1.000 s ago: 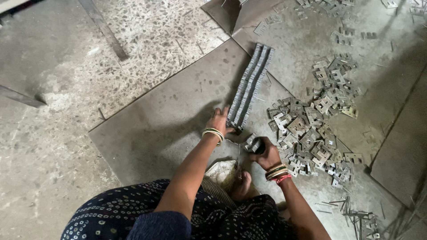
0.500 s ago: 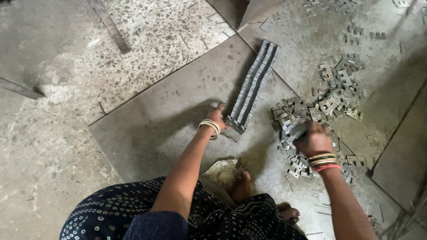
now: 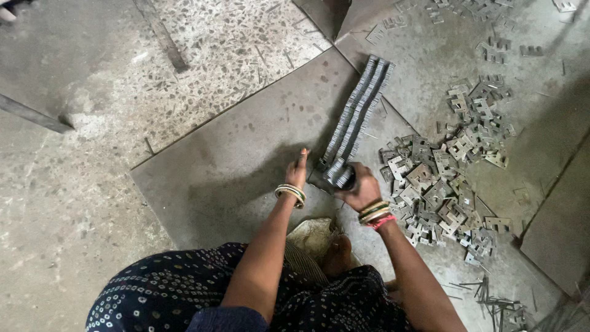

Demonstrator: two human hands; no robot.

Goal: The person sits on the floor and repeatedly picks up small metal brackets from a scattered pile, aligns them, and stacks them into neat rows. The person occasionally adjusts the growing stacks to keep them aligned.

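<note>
Steel stampings: your right hand (image 3: 361,186) seemingly clamps a handful onto the stacked row (image 3: 356,120), left hand (image 3: 299,169) flat-open steadying its end; next, square them flush.

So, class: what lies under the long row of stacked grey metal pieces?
The long row rests on a flat grey metal sheet. Its near end is covered by the right hand.

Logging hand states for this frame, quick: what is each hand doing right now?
Left hand: open, fingers flat against the near end of the long grey row of stacked metal plates.
Right hand: closed around a small bunch of grey metal plates.
</note>
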